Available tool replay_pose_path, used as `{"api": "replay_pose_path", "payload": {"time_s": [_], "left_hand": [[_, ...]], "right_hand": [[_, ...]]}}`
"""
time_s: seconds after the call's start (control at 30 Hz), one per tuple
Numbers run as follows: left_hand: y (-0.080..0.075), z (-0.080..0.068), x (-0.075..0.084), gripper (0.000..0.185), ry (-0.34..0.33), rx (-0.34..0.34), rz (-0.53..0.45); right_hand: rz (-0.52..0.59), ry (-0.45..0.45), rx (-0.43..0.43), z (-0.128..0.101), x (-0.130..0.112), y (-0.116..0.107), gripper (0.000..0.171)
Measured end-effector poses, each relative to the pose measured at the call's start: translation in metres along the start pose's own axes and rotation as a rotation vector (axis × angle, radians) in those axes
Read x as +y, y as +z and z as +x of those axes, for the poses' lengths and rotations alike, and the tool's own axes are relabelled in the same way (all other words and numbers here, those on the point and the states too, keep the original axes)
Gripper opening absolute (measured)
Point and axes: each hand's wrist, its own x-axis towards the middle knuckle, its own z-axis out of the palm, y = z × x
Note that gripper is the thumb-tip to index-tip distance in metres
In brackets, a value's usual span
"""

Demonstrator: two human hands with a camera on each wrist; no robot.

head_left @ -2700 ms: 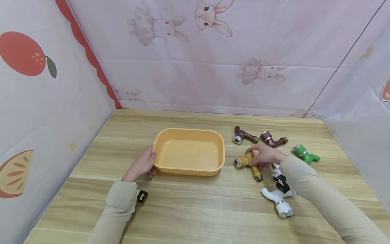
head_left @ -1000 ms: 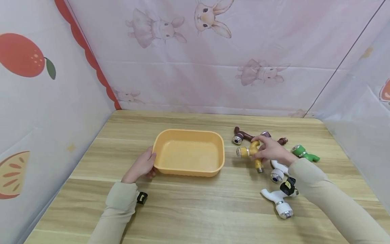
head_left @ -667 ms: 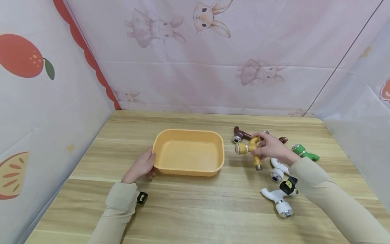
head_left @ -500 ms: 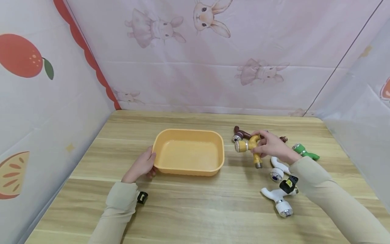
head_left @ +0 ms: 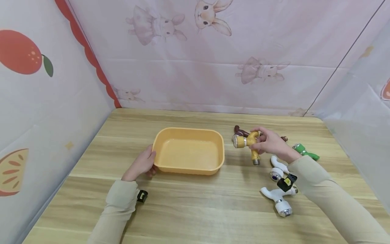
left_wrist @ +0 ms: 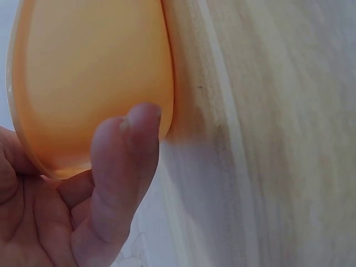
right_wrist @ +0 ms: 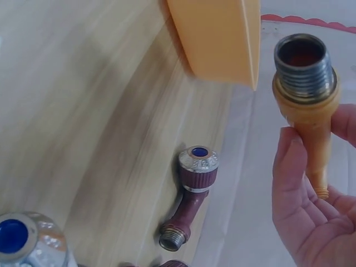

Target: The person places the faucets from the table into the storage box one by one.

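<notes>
My right hand (head_left: 271, 145) grips a yellow tap (head_left: 252, 139) by its body, thumb on one side and fingers on the other. The tap is raised off the table, its ribbed knob pointing left; its threaded metal end (right_wrist: 303, 67) faces the camera in the right wrist view. My left hand (head_left: 141, 164) holds the left end of an orange-yellow plastic basin (head_left: 189, 154), thumb at the rim and fingers against the outer wall. Nothing lies in the basin. Behind the yellow tap is a maroon tap (head_left: 240, 131), partly hidden.
Another maroon tap, mostly hidden by my right hand, shows its threaded end (head_left: 284, 139). To the right lies a green tap (head_left: 307, 153). Two white taps, a farther one (head_left: 278, 165) and a nearer one (head_left: 277, 195), lie below my right wrist. Printed cloth walls (head_left: 195, 84) enclose the wooden table (head_left: 195, 210).
My right hand has taken hold of the yellow tap, lifted it off the table and carried it slightly away from me, lately leftward. The left hand and basin have stayed put.
</notes>
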Motion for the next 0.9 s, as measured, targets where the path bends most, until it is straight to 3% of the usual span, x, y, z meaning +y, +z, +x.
{"api": "replay_pose_path", "payload": {"time_s": [0.43, 0.9], "left_hand": [[-0.001, 0.003, 0.001, 0.040, -0.001, -0.006, -0.001], [-0.002, 0.002, 0.001, 0.041, 0.010, 0.007, 0.027]], "right_hand": [[0.035, 0.026, 0.019, 0.007, -0.012, 0.006, 0.068], [0.113, -0.066, 0.015, 0.020, -0.023, 0.016, 0.064]]}}
